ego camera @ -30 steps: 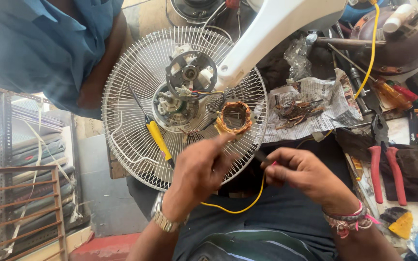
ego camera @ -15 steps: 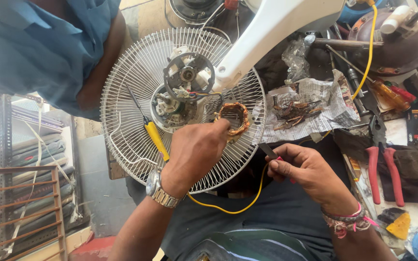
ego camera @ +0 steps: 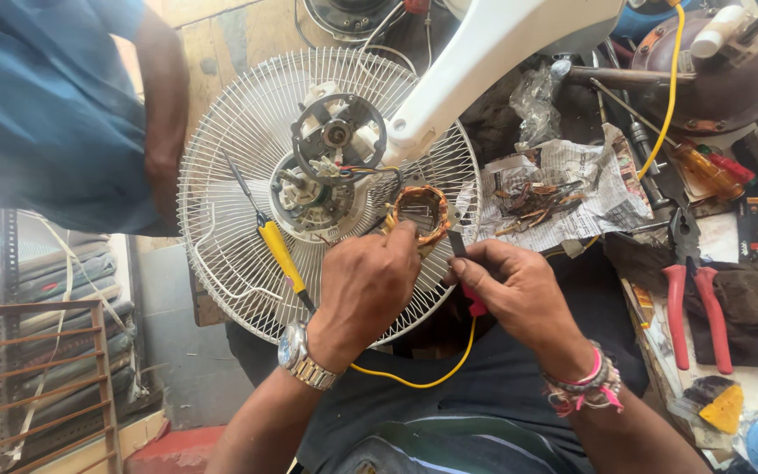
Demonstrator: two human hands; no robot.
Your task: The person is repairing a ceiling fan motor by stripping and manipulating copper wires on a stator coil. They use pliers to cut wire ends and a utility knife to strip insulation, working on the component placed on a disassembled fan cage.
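My left hand, with a metal watch on the wrist, grips a copper-wound motor stator by its lower edge, over a white wire fan guard. My right hand pinches a thin dark probe with a red handle, its tip close to the stator. A yellow lead loops from that handle below both hands. The fan's open motor housing with coloured wires sits at the guard's centre.
A yellow-handled screwdriver lies on the guard. A white fan arm crosses above. Another person in a blue shirt stands left. Newspaper with scraps, red-handled pliers and tools crowd the bench at right.
My left hand has shifted right and closed on the stator's lower edge. My right hand has risen toward it, bringing the probe tip near the stator.
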